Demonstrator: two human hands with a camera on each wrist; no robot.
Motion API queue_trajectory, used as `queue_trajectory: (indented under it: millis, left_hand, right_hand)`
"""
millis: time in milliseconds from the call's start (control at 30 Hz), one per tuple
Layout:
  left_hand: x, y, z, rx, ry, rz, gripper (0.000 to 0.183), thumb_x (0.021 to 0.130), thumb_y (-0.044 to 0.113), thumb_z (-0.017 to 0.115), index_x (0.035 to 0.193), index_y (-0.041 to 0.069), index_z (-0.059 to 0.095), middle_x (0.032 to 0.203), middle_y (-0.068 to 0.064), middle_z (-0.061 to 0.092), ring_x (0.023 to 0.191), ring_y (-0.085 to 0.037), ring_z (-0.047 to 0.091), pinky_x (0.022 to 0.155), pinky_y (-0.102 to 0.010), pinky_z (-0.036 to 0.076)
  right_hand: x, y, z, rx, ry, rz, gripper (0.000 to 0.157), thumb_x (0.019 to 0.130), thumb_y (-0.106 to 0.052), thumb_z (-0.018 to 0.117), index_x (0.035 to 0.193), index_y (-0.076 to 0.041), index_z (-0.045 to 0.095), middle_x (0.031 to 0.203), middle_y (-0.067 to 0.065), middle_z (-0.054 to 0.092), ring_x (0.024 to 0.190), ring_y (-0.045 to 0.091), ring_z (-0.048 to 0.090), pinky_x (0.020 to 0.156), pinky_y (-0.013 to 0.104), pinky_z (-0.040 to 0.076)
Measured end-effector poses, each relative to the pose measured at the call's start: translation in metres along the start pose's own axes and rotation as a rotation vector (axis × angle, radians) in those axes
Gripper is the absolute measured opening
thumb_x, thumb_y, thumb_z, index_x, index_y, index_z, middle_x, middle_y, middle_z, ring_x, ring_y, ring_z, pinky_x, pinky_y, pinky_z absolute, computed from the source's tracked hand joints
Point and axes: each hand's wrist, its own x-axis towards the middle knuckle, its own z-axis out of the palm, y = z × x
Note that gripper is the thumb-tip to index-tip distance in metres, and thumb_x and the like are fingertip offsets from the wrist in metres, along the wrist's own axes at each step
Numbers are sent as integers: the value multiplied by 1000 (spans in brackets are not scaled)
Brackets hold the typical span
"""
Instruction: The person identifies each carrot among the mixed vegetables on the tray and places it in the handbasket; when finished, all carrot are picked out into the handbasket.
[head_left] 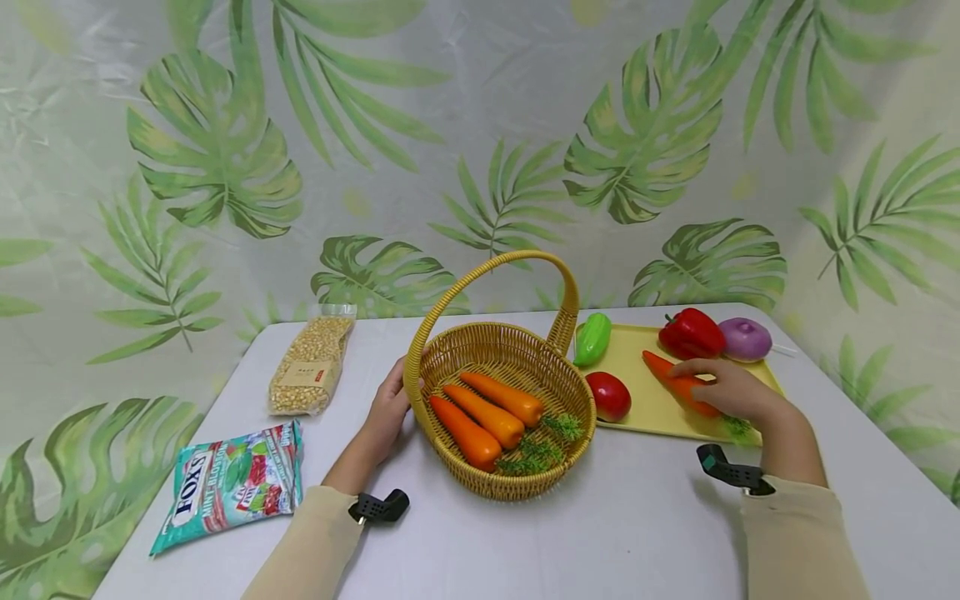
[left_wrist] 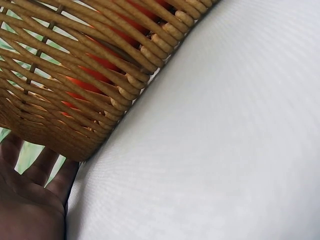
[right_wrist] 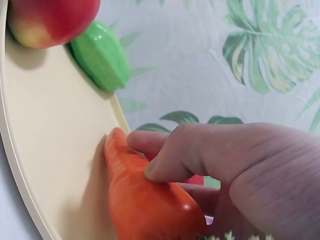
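My left hand rests against the left side of a wicker basket. In the left wrist view its fingers reach out fairly straight to the weave. Inside the basket lie three orange carrots with green tops. Over on the right, my right hand pinches another carrot on a yellow tray. The right wrist view shows thumb and fingers on either side of this carrot, its narrow tip pointing away. Its leafy top shows below the hand.
On the tray are a green vegetable, a round red fruit, a red bell pepper and a purple onion. A bag of corn kernels and a teal candy bag lie left of the basket on the white table.
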Motion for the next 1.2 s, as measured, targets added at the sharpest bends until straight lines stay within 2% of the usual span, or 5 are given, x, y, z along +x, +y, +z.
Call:
queue_trajectory:
  millis: [300, 533, 767, 1000, 1200]
  left_hand:
    - [-1, 0, 0, 1, -4, 3, 47, 104, 20, 46, 151, 24, 40, 158, -1, 39, 147, -25, 33, 117, -53, 27]
    - [0, 0, 1, -2, 7, -3, 47, 103, 19, 47, 150, 24, 42, 157, -1, 40, 148, -24, 32, 118, -54, 25]
    - [0, 0, 1, -8, 5, 5, 47, 103, 18, 47, 150, 23, 42, 157, -2, 40, 147, -25, 33, 118, -53, 26]
    - [0, -1, 0, 8, 2, 5, 47, 104, 19, 46, 151, 23, 40, 158, -2, 39, 147, -24, 33, 118, -52, 27]
    - [1, -2, 0, 17, 7, 2, 47, 104, 18, 46, 151, 23, 40, 158, -2, 39, 147, -24, 33, 117, -51, 27]
  right_hand:
    - [-1, -8, -1, 108, -41, 36, 37, 95, -16, 59, 131, -5, 63, 140, 32, 49, 115, 42, 50, 83, 38, 56]
    - [-2, -15, -3, 158, -49, -31, 49, 92, -18, 66, 139, -8, 57, 145, 28, 46, 116, 39, 52, 78, 32, 54]
    - [-8, -28, -9, 195, -49, -96, 52, 93, -22, 67, 143, -12, 53, 154, 23, 39, 125, 42, 49, 83, 32, 54]
    - [-14, -45, -17, 174, -25, -110, 51, 95, -33, 66, 141, -13, 56, 146, 21, 50, 108, 28, 65, 81, 26, 55]
    - [-19, -57, -21, 172, -42, -141, 44, 96, -35, 65, 136, -17, 60, 137, 16, 57, 99, 19, 68, 83, 26, 54]
